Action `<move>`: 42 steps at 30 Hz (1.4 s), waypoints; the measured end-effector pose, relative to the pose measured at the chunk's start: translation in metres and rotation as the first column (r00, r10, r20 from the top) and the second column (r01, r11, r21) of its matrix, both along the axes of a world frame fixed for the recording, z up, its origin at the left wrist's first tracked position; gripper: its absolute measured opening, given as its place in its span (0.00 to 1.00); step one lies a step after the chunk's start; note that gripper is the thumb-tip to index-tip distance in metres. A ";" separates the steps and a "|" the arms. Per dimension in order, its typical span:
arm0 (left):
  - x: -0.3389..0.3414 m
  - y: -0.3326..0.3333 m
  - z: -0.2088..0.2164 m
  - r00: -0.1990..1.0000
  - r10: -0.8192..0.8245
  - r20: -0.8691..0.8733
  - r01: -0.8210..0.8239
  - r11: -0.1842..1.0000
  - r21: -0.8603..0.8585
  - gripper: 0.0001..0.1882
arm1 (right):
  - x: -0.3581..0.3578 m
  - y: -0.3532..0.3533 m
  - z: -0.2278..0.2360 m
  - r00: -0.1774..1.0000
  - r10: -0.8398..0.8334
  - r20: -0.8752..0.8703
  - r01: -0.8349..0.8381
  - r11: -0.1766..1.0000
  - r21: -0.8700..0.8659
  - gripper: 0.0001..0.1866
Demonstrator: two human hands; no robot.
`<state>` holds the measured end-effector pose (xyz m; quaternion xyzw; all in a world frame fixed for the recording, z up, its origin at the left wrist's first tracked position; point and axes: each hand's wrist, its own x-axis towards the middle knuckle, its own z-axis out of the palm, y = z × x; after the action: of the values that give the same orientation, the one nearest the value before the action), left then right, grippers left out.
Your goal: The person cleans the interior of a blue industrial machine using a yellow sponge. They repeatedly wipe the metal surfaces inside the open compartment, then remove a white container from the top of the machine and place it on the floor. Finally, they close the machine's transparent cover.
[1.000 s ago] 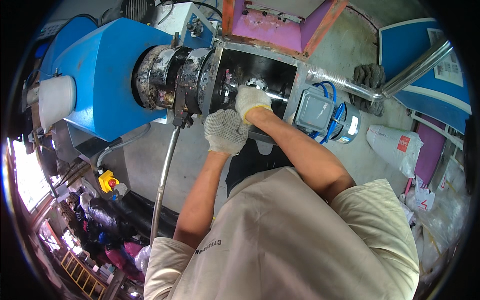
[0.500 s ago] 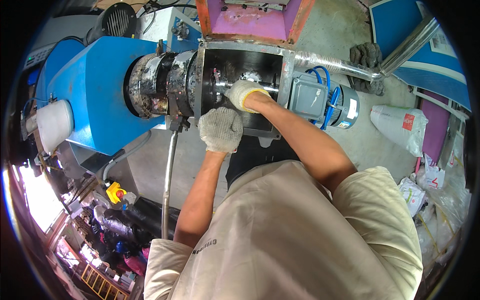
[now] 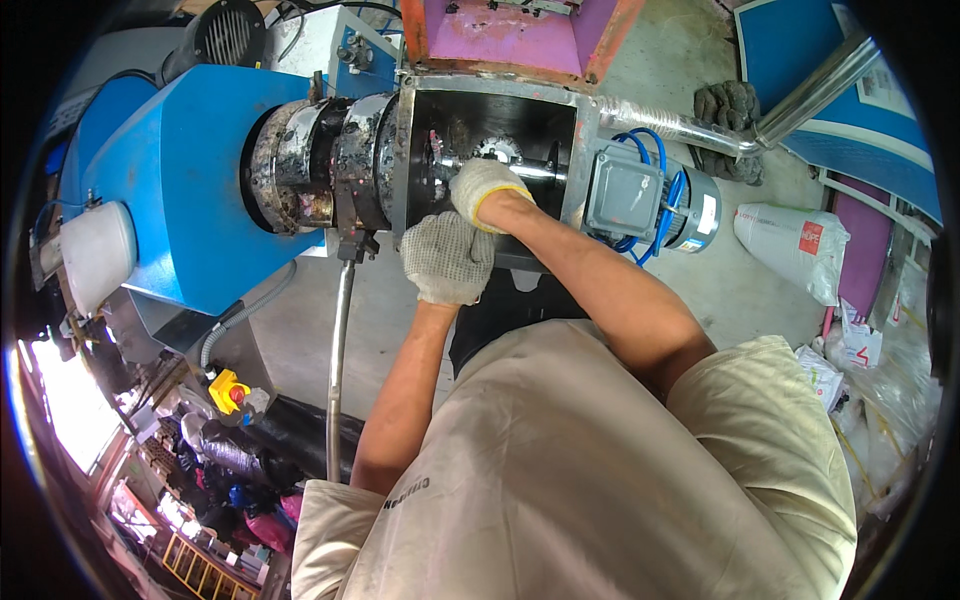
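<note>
L hand point(image 3: 448, 258) gloved, fisted, contents unk.; R hand point(image 3: 488, 194) over metal box point(image 3: 545, 118) at L's 1 o'clock, grip hidden, can't tell.

Daylight glares white through a window point(image 3: 75, 410) at the frame's left, above a yellow ladder point(image 3: 195, 568); grey concrete floor point(image 3: 655, 60) shows upper right.

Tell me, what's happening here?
A gloved person is working at an open metal box. The right hand is at its opening, near a shiny shaft; the left hand is curled at its near edge. Whether either holds anything is hidden. A blue housing stands left, a grey motor right.
</note>
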<state>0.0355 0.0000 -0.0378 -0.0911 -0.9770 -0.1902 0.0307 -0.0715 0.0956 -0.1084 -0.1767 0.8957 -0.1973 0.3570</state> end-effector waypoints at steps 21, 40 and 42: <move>0.001 0.001 -0.005 0.991 -0.025 -0.133 0.019 0.999 -0.045 0.05 | -0.033 0.010 -0.029 0.992 0.120 0.027 -0.120 0.993 -0.003 0.21; 0.005 0.002 0.005 1.000 -0.018 -0.022 0.016 0.995 -0.094 0.09 | -0.003 0.014 0.027 0.937 -0.342 0.071 0.340 0.940 0.039 0.20; 0.007 0.001 -0.002 0.995 -0.008 -0.101 0.001 0.998 -0.071 0.09 | -0.007 0.010 0.026 0.935 -0.348 0.067 0.346 0.937 0.044 0.19</move>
<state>0.0425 0.0006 -0.0402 -0.1037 -0.9801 -0.1509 0.0763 -0.0784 0.1051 -0.0822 -0.0030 0.9021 -0.2493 0.3522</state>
